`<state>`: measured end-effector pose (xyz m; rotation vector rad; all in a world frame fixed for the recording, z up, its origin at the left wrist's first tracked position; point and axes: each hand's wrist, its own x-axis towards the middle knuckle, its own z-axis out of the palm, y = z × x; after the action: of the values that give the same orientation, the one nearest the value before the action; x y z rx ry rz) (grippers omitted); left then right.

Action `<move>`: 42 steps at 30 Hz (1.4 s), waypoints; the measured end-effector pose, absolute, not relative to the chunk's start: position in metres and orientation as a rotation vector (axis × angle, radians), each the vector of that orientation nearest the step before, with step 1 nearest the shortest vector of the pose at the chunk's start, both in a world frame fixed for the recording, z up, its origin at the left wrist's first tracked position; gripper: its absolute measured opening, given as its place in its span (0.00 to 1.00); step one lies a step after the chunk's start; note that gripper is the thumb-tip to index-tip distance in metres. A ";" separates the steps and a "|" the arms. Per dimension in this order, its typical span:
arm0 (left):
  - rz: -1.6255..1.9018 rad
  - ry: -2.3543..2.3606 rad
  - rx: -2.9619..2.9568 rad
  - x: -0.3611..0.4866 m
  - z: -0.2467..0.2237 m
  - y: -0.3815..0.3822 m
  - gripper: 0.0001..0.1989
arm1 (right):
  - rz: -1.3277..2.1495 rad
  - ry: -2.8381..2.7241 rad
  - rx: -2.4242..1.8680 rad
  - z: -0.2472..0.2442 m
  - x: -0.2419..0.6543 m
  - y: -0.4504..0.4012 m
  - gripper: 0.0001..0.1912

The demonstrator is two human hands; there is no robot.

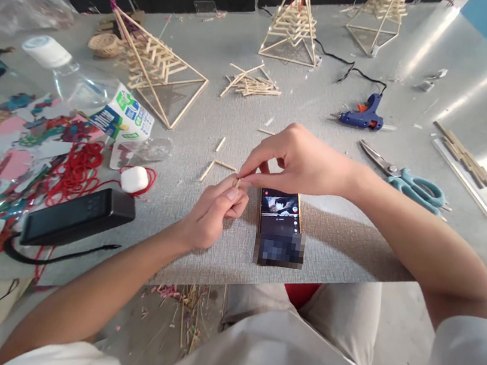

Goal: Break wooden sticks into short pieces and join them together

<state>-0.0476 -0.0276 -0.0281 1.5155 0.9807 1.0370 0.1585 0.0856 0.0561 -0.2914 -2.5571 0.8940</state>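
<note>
My left hand (pixel 216 212) is closed, thumb and forefinger pinching a short wooden stick (pixel 237 185). My right hand (pixel 289 159) reaches over from the right, and its thumb and fingertips are pinched together at the same spot, touching the left fingertips. Just beyond the fingers shows a V of thin wooden sticks (pixel 225 165), one arm of which runs to the pinch. Whether it is joined to the held stick is hidden by the fingers. A loose short stick (pixel 220 143) lies farther off, and a phone (pixel 279 212) lies beneath my right wrist.
Stick pyramids (pixel 292 29) stand at the back, near a stick pile (pixel 253 82). A blue glue gun (pixel 364 115) and scissors (pixel 407 181) lie right. Left are a tilted plastic bottle (pixel 80 84), red cord (pixel 75 174), a white case (pixel 134 180) and a black device (pixel 80 214).
</note>
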 end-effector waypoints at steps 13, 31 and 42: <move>1.113 1.067 1.538 -0.039 -0.027 -0.022 0.19 | 0.254 -2.690 -0.633 0.043 0.142 0.062 0.13; 1.133 0.986 1.408 -0.039 -0.024 -0.028 0.19 | 0.820 -2.472 -0.493 0.043 0.148 0.082 0.09; 1.138 0.984 1.461 -0.038 -0.022 -0.028 0.19 | 0.871 -2.411 -0.501 0.044 0.149 0.083 0.08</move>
<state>-0.0382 -0.0283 -0.0218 1.4607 0.9843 1.1384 0.1495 0.0832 0.0442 -0.5013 -2.4107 0.8708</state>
